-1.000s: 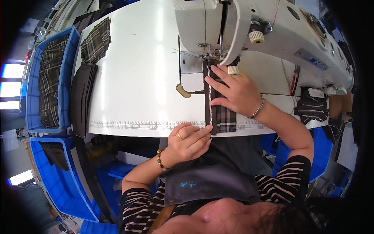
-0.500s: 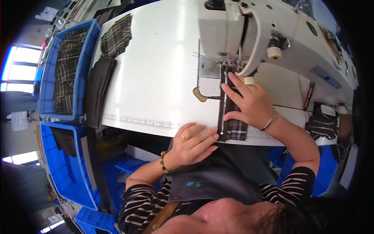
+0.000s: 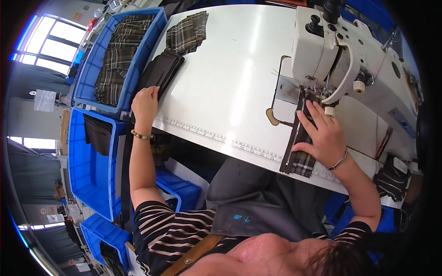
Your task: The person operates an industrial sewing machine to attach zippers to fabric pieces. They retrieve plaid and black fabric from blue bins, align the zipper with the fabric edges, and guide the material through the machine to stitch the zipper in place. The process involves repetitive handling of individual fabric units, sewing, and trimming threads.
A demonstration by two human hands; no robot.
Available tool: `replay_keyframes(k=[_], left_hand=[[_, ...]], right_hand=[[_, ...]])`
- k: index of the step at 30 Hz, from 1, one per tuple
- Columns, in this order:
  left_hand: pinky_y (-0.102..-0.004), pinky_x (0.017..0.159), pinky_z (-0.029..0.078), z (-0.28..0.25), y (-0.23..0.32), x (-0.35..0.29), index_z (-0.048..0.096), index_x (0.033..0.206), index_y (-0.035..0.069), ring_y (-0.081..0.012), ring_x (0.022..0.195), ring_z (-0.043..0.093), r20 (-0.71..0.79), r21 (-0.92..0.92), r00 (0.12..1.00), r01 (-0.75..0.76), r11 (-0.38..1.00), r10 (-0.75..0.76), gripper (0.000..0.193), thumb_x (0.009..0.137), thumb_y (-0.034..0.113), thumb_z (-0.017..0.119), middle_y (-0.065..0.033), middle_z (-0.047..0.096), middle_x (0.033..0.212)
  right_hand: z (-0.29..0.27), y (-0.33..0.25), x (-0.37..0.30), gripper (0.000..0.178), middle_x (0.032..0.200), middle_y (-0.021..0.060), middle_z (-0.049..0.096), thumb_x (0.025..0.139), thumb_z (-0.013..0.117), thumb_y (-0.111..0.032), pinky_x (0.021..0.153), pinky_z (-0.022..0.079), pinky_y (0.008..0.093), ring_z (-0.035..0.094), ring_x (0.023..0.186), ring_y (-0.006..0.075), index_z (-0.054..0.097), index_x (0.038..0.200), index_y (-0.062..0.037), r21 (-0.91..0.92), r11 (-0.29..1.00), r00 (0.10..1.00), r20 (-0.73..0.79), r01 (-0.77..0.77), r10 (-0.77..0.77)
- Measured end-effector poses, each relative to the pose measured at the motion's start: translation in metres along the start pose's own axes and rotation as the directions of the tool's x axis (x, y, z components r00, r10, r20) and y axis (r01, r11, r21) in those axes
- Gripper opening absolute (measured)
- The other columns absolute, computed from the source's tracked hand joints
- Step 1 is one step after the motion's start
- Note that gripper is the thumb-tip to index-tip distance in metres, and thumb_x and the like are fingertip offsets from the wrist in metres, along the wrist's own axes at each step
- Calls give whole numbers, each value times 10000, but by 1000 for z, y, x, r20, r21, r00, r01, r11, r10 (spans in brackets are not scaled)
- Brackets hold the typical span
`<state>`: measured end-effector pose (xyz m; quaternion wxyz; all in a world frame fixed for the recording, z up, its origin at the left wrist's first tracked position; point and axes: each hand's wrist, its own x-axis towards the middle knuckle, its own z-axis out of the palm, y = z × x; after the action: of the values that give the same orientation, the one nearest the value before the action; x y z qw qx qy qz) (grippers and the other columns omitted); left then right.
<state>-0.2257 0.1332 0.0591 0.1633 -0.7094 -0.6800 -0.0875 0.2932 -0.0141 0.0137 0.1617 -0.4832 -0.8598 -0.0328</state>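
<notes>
I have the right hand palm down over the dark zipper strip and the plaid cloth beside it. Its fingers are spread: the index and middle fingers reach forward, and the thumb stretches out to the left, its tip by the strip. I read that as lying flat, with no pinch that I can make out.

The strip lies on the white table, along the left of those fingers, its long axis running away from the person. Its far end points in beneath the sewing machine, just ahead of the right fingertips; its near end points back toward the person, leaning a little left, and comes close to the table's front edge, nearer than the thumb. The pale line of zipper teeth follows that axis. The plaid cloth shows on the near side of the thumb.

Well off to the left, I see the left hand at the near end of a dark cloth stack. Its fingers are drawn together, but the tips are partly hidden from me, so I cannot tell whether they pinch a piece. The stack slants ahead and right from them. Beyond it lies a plaid stack, and just left of those fingers stands a blue bin of plaid pieces.
</notes>
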Motion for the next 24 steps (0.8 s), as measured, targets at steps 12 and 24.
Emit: replay_keyframes(k=[12, 24], left_hand=[[-538, 727, 574, -37, -26, 20, 691, 1040, 102, -397, 826, 736, -1, 377, 1000, 29, 926, -31, 241, 1047, 306, 562, -164, 749, 854], [-337, 549, 459, -117, 211, -79, 433, 1593, 17, -171, 506, 515, 309, -842, 686, -124, 525, 658, 654, 965, 45, 613, -133, 547, 616]], right_hand=[[0, -4, 3, 895, 1456, 252, 593, 733, 760, -658, 1147, 428, 524, 605, 1281, 397, 675, 1368, -34, 10, 1000, 998, -69, 14, -13], [-5, -5, 4, 869, 1472, 232, 590, 770, 732, -685, 1046, 467, 460, 588, 1341, 379, 663, 1389, -78, -21, 1000, 1000, -5, -5, 5]])
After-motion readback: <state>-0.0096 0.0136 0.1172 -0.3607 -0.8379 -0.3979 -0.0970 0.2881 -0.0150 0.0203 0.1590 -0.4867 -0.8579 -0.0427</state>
